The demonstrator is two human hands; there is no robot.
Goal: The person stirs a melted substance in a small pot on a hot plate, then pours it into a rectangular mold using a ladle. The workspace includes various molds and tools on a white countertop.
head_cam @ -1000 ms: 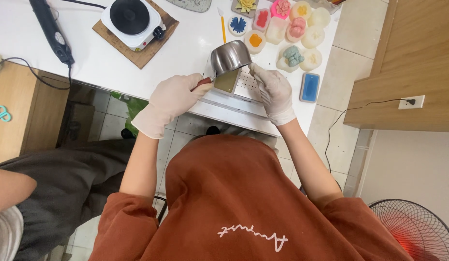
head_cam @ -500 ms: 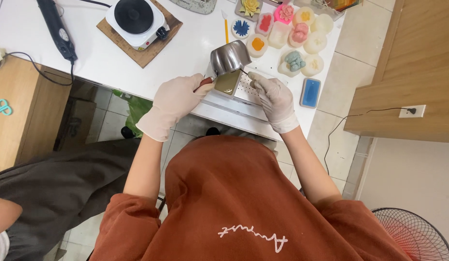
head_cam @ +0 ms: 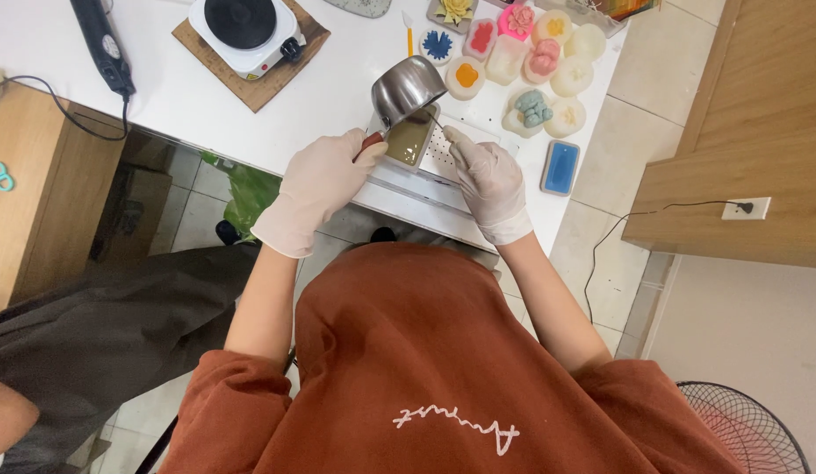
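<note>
Seen from above, a gloved left hand (head_cam: 316, 189) is closed around the handle of a small steel pot (head_cam: 408, 88), tipped over a rectangular mould (head_cam: 409, 142) of olive liquid near the white table's (head_cam: 162, 96) front edge. The gloved right hand (head_cam: 488, 180), fingers curled, pinches a thin stick (head_cam: 436, 128) at the mould's right rim. Beyond, coloured flower-shaped casts (head_cam: 522, 53) cluster at the table's far right; a blue rectangular block (head_cam: 560, 168) lies just right of the hand. A hotplate (head_cam: 243, 28) sits on a brown board, well left.
</note>
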